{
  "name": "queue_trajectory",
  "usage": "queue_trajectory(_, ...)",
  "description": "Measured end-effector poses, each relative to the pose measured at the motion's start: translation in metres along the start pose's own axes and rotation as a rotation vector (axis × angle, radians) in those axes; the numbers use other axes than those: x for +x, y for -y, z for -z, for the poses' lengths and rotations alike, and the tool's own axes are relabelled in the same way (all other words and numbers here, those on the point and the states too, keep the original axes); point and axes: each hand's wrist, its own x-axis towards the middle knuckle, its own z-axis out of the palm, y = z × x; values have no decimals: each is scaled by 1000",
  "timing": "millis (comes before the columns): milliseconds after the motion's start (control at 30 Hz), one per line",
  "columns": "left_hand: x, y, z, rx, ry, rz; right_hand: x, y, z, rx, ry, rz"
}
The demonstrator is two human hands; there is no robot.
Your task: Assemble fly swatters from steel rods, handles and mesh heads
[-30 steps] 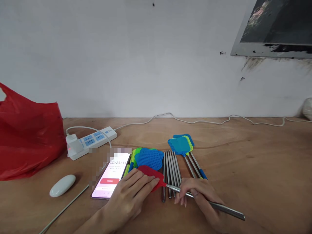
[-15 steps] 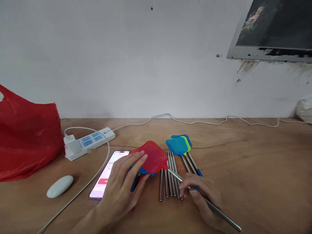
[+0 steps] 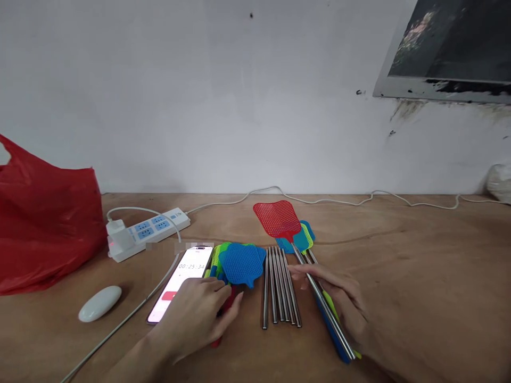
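Note:
My right hand has its fingers around the steel shaft of a red fly swatter. This swatter lies over a teal swatter head and a yellow-green one, with blue and yellow-green handles beneath its shaft. My left hand is curled round a red handle, which shows between thumb and index finger. Just beyond it is a pile of loose swatter heads, a blue head on top and a green one under it. Several steel rods lie side by side between my hands.
A phone showing a timer lies beside my left hand. Farther left are a white power strip with a plugged-in charger and cable, a white mouse and a red plastic bag. A thin cord runs along the wall.
The red swatter has moved right and away from my left hand, onto the other swatters. My left hand has let go of its head and dropped to the red handle.

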Motion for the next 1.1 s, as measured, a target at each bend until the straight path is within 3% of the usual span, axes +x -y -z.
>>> queue_trajectory(167, -2, -3, 1, 88, 104, -14, 0, -14, -4, 71, -81, -121)
queue_trajectory(500, -8, -15, -7, 59, 280, 74, 10, -9, -11, 43, -162, -174)
queue_trajectory(700, -6, -17, -3, -97, 272, 71, 16, -8, -12, 113, -222, -247)
queue_trajectory(933, -6, -26, 5, -425, 77, -52, 15, -15, -14, 273, -203, -299)
queue_trajectory(1100, -4, -26, 7, -484, 151, -60, 17, -12, -15, 472, -155, -380)
